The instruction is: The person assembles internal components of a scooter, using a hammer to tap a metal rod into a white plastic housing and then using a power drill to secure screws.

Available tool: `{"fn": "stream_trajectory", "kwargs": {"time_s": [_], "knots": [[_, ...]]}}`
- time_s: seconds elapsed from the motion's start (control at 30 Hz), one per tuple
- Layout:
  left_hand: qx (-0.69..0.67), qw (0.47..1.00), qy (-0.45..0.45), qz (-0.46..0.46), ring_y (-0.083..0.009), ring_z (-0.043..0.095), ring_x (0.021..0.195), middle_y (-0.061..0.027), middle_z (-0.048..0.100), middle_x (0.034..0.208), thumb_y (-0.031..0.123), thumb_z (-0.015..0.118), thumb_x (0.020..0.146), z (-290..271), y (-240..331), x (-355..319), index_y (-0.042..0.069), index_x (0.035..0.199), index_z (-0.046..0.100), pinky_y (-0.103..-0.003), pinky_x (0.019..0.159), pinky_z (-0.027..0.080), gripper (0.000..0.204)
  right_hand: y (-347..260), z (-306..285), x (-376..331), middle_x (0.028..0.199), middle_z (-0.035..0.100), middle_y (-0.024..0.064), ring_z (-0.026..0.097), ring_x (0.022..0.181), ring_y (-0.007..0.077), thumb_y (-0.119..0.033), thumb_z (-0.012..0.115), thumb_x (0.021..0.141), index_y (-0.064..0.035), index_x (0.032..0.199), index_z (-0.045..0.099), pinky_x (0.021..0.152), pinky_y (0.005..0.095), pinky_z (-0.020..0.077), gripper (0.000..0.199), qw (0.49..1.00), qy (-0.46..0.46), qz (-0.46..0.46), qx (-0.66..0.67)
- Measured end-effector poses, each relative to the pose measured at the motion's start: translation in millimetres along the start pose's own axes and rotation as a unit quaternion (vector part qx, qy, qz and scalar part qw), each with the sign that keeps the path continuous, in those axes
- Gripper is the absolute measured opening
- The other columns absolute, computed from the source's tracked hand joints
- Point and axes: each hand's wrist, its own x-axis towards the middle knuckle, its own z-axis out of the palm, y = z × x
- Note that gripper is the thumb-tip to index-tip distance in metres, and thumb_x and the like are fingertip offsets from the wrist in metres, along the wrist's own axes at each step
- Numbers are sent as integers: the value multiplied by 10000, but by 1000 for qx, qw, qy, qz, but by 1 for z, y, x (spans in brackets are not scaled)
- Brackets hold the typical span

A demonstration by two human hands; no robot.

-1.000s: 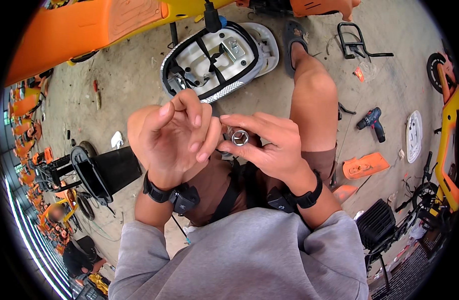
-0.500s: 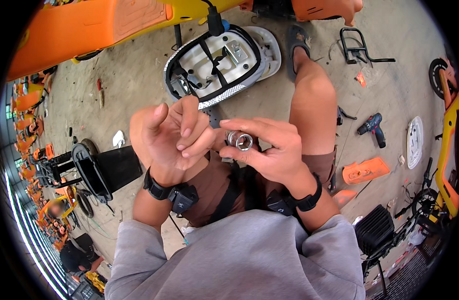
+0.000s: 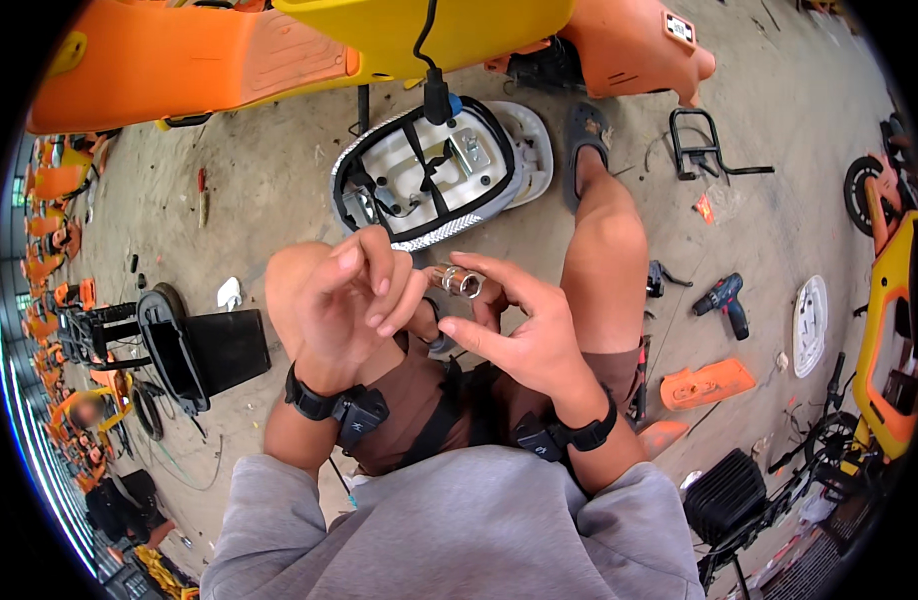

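A shiny metal hex socket (image 3: 461,281) is held up in front of my lap, its open end turned toward me. My left hand (image 3: 354,295) is curled, its fingertips closed at the socket's far-left end; the exact grip is partly hidden. My right hand (image 3: 529,325) is at the socket's other end. Its index fingertip lies against the top of the socket, while the thumb stands apart below. Beyond both hands, an upturned seat-like part (image 3: 424,175) with a white inside and black straps lies on the floor.
An orange-and-yellow vehicle body (image 3: 309,60) spans the far side, with a black cable connector (image 3: 436,98) hanging from it. At right lie a cordless drill (image 3: 724,303), an orange panel (image 3: 707,384) and a black metal frame (image 3: 704,150). A black bin-like box (image 3: 219,355) sits at left.
My right thumb has come away from the socket, and that hand has loosened. The socket has shifted slightly left toward my left fingertips. The whole view has tilted a little upward.
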Motion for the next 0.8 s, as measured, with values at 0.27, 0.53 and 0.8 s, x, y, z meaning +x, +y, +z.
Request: {"fn": "stream_trajectory", "kwargs": {"time_s": [0.27, 0.53, 0.8], "knots": [[19, 999, -28, -7, -145, 455, 543, -48, 450, 577, 303, 498, 942, 9, 0, -5, 46, 776, 495, -289, 616, 382, 306, 7, 0, 2, 898, 698, 53, 606, 741, 81, -96, 757, 804, -10, 1109, 672, 665, 234, 495, 329, 999, 27, 6, -36], [47, 999, 15, -15, -138, 467, 556, -29, 469, 586, 234, 517, 945, 12, 1, -6, 59, 778, 498, -336, 808, 437, 243, 17, -2, 3, 874, 681, 45, 586, 708, 77, -86, 725, 841, 4, 1096, 660, 639, 230, 484, 278, 998, 58, 0, 30], [213, 959, 185, -21, -98, 492, 589, -60, 569, 696, 128, 549, 958, 14, -3, -10, 30, 824, 528, -242, 610, 448, 167, 11, -28, 8, 924, 694, 145, 622, 671, 126, -185, 519, 997, -24, 1074, 527, 596, 250, 502, 179, 947, 172, 19, 272]]}}
